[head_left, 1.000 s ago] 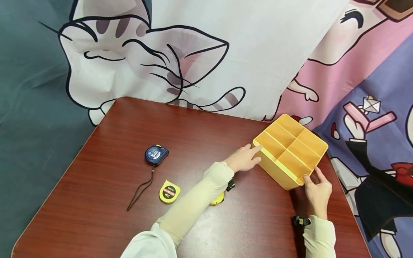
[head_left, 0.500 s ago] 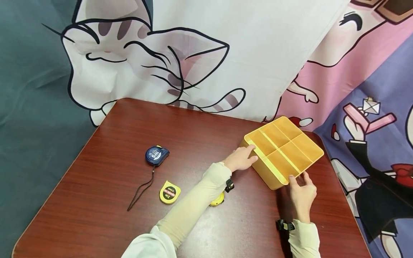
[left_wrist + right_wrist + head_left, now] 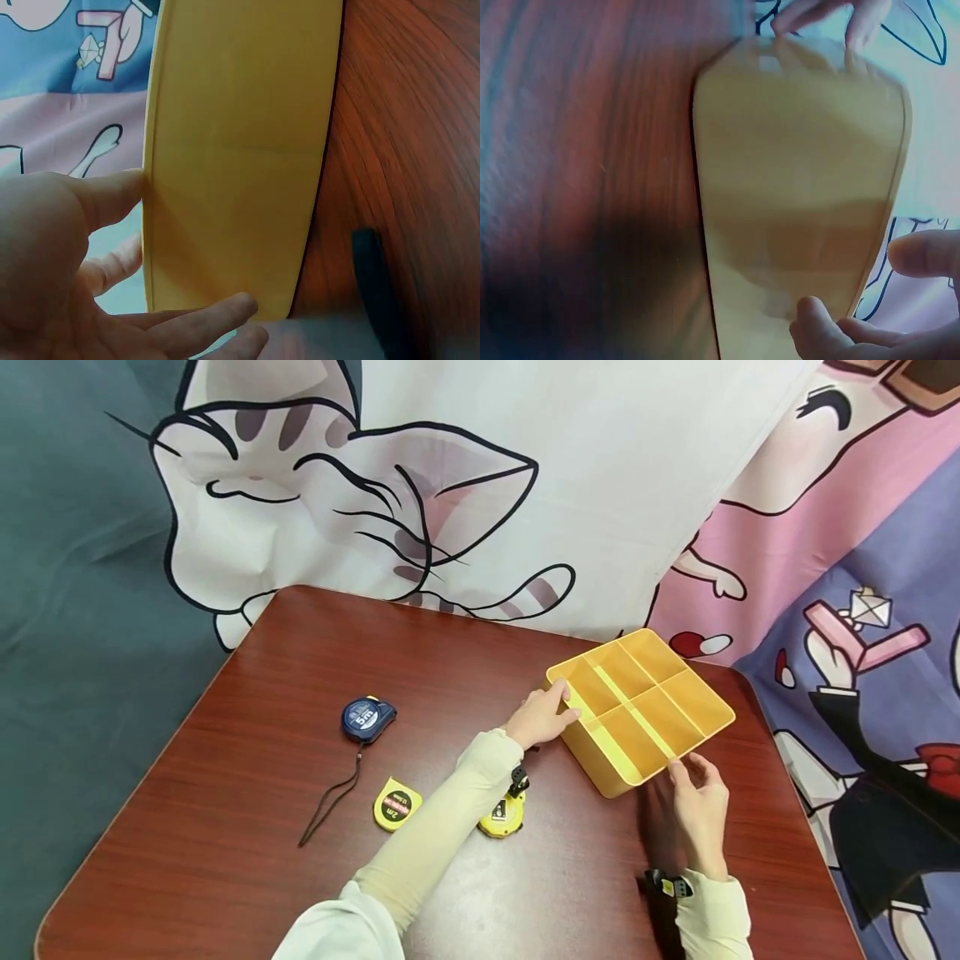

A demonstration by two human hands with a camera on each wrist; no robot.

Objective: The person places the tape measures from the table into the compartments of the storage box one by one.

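Observation:
A yellow storage box (image 3: 592, 756) with several compartments sits on the table at the right, its outer wall filling much of both wrist views. My left hand (image 3: 540, 718) grips the left corner of its rim. In the left wrist view the thumb (image 3: 112, 196) touches that rim, and other fingers lie by the outer wall. At the near right side is my right hand (image 3: 701, 810). Its thumb (image 3: 926, 253) is close to the rim and its fingers are bent loosely beside the wall; whether they touch is unclear.
A blue tape measure (image 3: 367, 718) with a dark wrist cord lies on the left of the brown table (image 3: 225, 827). Nearer is a small yellow tape measure (image 3: 396, 805). Another yellow tape measure (image 3: 504, 818) lies partly under my left forearm. Printed curtains (image 3: 637, 485) border the table.
The box has moved left and turned slightly, my left hand moving with it. My right hand has shifted left too, though lately less than the box. More of the yellow tape measure shows beside my left arm.

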